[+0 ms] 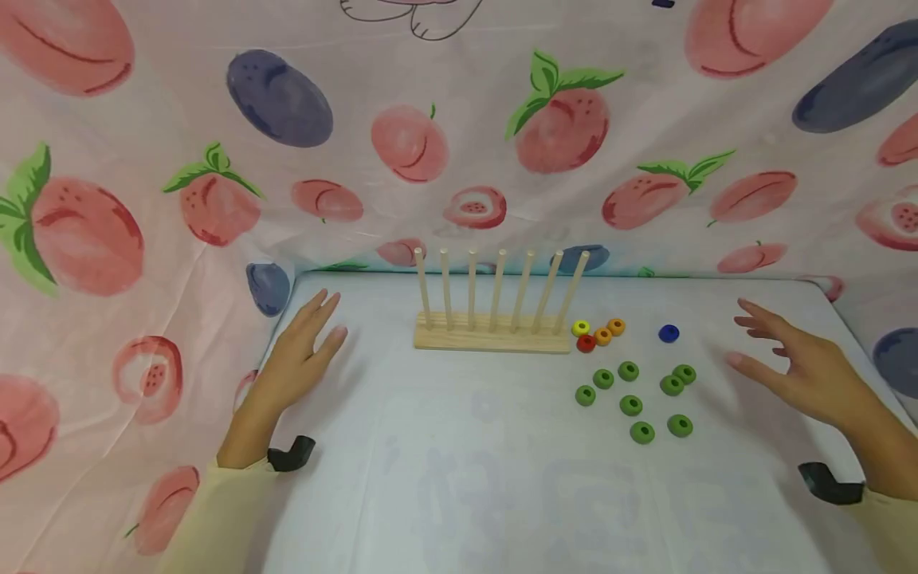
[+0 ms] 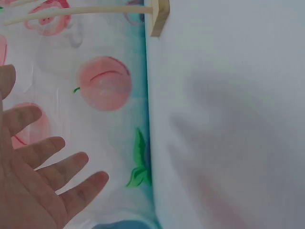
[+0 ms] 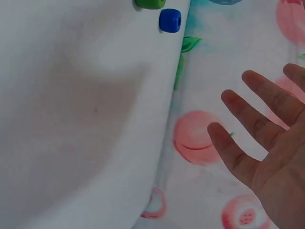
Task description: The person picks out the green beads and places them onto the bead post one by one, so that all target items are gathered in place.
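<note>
A wooden rack (image 1: 492, 341) with several bare upright pegs stands at the back of the white table. To its right lie loose beads: a yellow bead (image 1: 581, 328), a red bead (image 1: 586, 344), two orange ones, a blue bead (image 1: 669, 333) and several green beads (image 1: 631, 406). My left hand (image 1: 296, 356) hovers left of the rack, fingers spread and holding nothing. Over on the far right, my right hand (image 1: 810, 368) is held above the table with relaxed fingers, also holding nothing. The blue bead (image 3: 170, 20) is the bead nearest to it.
Fruit-printed cloth (image 1: 409, 143) rises behind the table and down its left side. The white tabletop (image 1: 459, 478) stretches in front of the rack. Each wrist carries a black strap piece, seen on the left wrist (image 1: 292, 454) and the right wrist (image 1: 830, 483).
</note>
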{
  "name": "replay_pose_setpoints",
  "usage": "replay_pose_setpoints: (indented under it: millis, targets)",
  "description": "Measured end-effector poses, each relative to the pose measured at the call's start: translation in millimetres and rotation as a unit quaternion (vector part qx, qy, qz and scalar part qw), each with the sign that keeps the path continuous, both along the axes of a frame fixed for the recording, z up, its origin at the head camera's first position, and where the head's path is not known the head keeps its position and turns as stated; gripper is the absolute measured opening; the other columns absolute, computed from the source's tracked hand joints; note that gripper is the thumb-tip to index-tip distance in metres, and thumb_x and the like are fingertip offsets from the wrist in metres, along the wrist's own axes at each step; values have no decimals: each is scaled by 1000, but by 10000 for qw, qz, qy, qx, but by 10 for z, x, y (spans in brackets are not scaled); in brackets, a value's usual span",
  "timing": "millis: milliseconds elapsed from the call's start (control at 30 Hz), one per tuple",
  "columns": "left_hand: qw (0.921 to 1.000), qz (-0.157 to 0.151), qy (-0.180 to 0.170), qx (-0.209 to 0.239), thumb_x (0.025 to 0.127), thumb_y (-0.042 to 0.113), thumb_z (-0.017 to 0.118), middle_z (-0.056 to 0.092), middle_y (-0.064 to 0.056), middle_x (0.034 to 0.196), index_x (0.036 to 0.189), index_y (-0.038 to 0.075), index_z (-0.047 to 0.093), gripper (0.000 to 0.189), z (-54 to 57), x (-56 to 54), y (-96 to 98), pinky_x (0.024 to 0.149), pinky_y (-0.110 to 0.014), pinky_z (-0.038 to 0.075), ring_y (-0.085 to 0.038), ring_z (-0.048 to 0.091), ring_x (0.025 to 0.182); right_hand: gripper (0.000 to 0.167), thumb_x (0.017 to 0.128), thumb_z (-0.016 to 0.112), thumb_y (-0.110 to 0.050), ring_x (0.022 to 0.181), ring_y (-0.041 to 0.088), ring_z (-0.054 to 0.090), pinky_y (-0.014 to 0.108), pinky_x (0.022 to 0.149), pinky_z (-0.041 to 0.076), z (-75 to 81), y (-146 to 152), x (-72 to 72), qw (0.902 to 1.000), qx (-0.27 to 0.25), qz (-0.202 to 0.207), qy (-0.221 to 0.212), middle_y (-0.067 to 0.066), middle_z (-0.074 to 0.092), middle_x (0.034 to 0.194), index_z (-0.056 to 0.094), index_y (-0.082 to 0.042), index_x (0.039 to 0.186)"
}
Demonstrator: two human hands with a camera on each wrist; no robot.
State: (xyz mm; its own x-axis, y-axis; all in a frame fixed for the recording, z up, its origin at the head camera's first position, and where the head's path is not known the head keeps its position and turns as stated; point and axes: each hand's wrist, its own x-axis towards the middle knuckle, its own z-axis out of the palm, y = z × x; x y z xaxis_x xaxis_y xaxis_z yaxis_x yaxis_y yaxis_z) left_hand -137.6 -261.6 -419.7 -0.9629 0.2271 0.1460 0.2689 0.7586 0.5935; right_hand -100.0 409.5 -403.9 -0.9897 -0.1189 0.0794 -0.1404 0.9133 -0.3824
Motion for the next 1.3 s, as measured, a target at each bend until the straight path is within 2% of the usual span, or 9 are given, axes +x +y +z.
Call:
replay_pose_setpoints:
  millis: [100,200,267,333,500,667,933,1167,1300]
  targets:
    - [9984,33,4,562,108,39,49,31,-13,167,160,14,36,59,-85,-73,69,112,-63,39,-40,36,150,82,94,74,-36,115,45,56,67,87,46,-80,26,-39,9998,-157,7,-104,29,59,137,32,-14,161]
    - [9946,146,-218,1007,108,41,47,38,-10,163,158,16,39,56,-159,-139,160,110,-60,44,-37,46,144,71,95,73,-33,111,11,63,36,88,56,-162,77,-78,9990,-376,71,-239,26,64,132,42,-11,155]
    - [9911,265,-447,1227,108,45,47,42,-8,161,157,19,41,56,-204,-182,225,113,-59,41,-35,49,142,64,96,73,-32,102,-13,56,17,79,52,-216,109,-106,9981,-518,95,-328,23,66,130,47,-11,151]
    - [9857,362,-706,1489,107,47,48,44,-9,159,156,20,43,57,-236,-215,302,114,-59,40,-35,52,139,61,97,72,-32,96,-28,41,19,82,51,-270,129,-132,9962,-701,62,-506,20,66,131,49,-12,150]
    - [9580,483,-1317,2502,105,45,53,45,-12,158,154,16,46,57,-319,-296,506,112,-54,45,-35,55,137,60,98,68,-40,97,-20,46,44,81,54,-396,123,-187,9889,-946,-147,-1139,8,64,133,51,-14,149]
    - [9470,545,-1347,2864,105,40,57,51,-13,155,150,11,51,54,-425,-422,672,112,-53,45,-33,54,138,55,99,67,-41,97,-20,49,19,74,50,-459,140,-193,9796,-1348,-91,-1490,-20,63,122,54,-13,145]
    - [9478,465,-1436,2808,100,48,62,57,-8,148,144,19,59,53,-591,-581,820,114,-56,40,-30,49,142,52,96,71,-38,100,-14,54,9,78,46,-597,138,-249,9717,-1728,-20,-1609,-25,65,118,60,-10,138]
    - [9711,171,-1247,2027,97,50,66,52,4,153,140,25,63,49,-694,-625,806,124,-52,28,-23,39,150,47,94,75,-30,96,-3,60,16,79,51,-657,149,-308,9640,-1714,415,-1990,-29,65,113,65,-7,133]
    - [9846,85,-1045,1400,97,51,65,51,4,154,138,26,64,48,-719,-648,750,121,-63,15,-26,37,151,48,92,78,-32,98,2,58,19,79,49,-649,154,-327,9612,-1575,544,-2199,-22,65,115,66,-11,133]
